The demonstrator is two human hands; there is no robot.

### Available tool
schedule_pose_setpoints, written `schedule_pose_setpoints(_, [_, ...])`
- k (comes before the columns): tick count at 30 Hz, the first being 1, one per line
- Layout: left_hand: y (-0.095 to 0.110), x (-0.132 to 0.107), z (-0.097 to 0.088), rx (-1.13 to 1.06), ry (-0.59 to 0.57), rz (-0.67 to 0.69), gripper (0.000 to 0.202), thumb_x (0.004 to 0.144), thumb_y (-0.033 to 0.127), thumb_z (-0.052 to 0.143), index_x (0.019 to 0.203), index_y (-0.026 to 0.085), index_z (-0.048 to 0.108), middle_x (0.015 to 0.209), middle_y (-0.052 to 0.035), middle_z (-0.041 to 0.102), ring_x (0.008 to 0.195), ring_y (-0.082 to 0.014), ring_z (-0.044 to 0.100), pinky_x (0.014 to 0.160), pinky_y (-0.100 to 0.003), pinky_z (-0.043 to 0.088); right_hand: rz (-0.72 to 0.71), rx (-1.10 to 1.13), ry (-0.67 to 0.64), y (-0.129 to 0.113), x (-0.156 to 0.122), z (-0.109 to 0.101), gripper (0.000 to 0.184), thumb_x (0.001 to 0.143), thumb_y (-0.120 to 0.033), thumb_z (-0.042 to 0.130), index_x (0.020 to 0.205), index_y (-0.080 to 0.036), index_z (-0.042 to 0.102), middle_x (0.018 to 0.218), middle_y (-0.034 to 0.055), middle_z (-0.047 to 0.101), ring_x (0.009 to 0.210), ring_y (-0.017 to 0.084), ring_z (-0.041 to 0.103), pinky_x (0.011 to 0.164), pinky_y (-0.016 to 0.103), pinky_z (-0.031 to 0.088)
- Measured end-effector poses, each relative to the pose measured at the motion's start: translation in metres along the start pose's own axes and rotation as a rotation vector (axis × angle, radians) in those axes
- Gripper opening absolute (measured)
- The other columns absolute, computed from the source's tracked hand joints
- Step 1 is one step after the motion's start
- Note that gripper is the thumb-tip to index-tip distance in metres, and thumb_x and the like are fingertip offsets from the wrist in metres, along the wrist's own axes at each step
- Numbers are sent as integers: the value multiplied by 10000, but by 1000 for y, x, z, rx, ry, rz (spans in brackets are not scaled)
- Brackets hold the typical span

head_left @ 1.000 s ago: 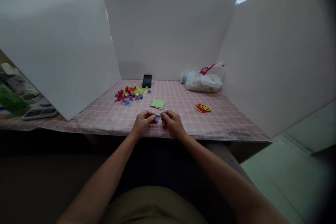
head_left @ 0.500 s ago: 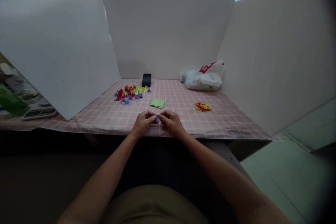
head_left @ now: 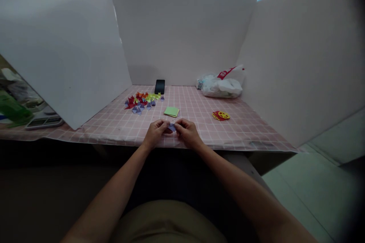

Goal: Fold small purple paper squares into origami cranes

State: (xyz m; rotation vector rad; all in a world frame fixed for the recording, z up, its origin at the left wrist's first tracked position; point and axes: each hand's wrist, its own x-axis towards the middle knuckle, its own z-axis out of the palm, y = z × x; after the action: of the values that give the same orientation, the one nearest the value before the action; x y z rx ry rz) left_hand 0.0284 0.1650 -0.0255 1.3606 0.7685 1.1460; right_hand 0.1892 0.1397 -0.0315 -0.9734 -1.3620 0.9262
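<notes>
Between my two hands is a small piece of purple folded paper (head_left: 172, 127), pinched from both sides just above the table's front edge. My left hand (head_left: 157, 131) grips its left side, fingers closed. My right hand (head_left: 186, 131) pinches the right side between thumb and fingers. Just beyond them lies a small stack of square paper (head_left: 171, 111), light green on top. Farther left, a cluster of folded paper pieces (head_left: 142, 100) in red, orange, yellow and purple stands on the cloth. The exact folds of the held piece are too small to make out.
A pink checked tablecloth (head_left: 191, 102) covers the table. A black phone (head_left: 160, 87) and a white plastic bag (head_left: 222, 86) lie at the back. Red and yellow cut-outs (head_left: 221, 115) are at right. White panels (head_left: 185, 38) enclose three sides; a scale (head_left: 45, 121) sits left.
The hands stay in nearly the same place. Slightly more of the purple paper shows between the fingertips. The whole view has shifted a little.
</notes>
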Motion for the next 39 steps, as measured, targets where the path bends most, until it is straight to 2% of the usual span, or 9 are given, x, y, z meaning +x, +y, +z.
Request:
schedule_pose_setpoints(3, [3, -2, 2, 22, -6, 16, 285, 702, 391, 792, 786, 147, 671, 713, -11, 686, 652, -144, 654, 646, -273, 548, -28, -38, -1, 1, 0, 0, 175, 803, -340, 625, 724, -186, 596, 564, -40, 541, 458, 99, 471, 449, 221, 369])
schedule_pose_setpoints(9, [3, -4, 4, 50, 19, 73, 205, 716, 326, 772, 755, 149, 676, 677, 0, 671, 643, -126, 619, 654, -258, 501, -71, -83, 1, 2, -1, 0, 167, 835, -334, 602, 753, -190, 613, 555, -34, 557, 466, 109, 494, 469, 226, 383])
schedule_pose_setpoints(17, [-1, -2, 3, 59, 24, 93, 170, 731, 304, 743, 765, 152, 674, 676, -2, 671, 643, -130, 618, 663, -274, 496, -113, -154, 22, 3, -2, 0, 129, 838, -299, 592, 765, -195, 613, 607, -20, 584, 504, 117, 523, 515, 237, 414])
schedule_pose_setpoints(22, [1, -2, 2, 86, 10, 78, 204, 747, 345, 730, 758, 147, 683, 701, -18, 680, 637, -132, 622, 634, -267, 506, -122, -202, 29, 2, -2, 0, 128, 829, -289, 599, 748, -192, 620, 613, -11, 579, 545, 128, 527, 534, 241, 403])
schedule_pose_setpoints(27, [2, -1, 1, 92, -3, 48, 242, 741, 377, 728, 727, 143, 667, 654, -3, 649, 588, -121, 604, 579, -248, 505, -75, -183, 4, -1, -2, -1, 155, 806, -302, 622, 700, -193, 596, 574, -20, 553, 519, 124, 499, 495, 231, 377])
schedule_pose_setpoints(35, [3, 2, 0, 97, -28, 22, 249, 733, 378, 736, 729, 147, 644, 650, 4, 639, 564, -117, 606, 569, -243, 505, 65, -2, -59, -2, 0, -1, 211, 795, -383, 613, 713, -200, 548, 523, -52, 517, 393, 105, 475, 384, 221, 387])
schedule_pose_setpoints(39, [1, 2, 0, 89, -14, 71, 226, 758, 356, 708, 864, 173, 628, 686, 22, 632, 593, -121, 613, 591, -253, 518, 99, 69, -65, 0, 1, 0, 212, 778, -367, 629, 685, -194, 549, 497, -57, 512, 375, 97, 473, 361, 210, 387])
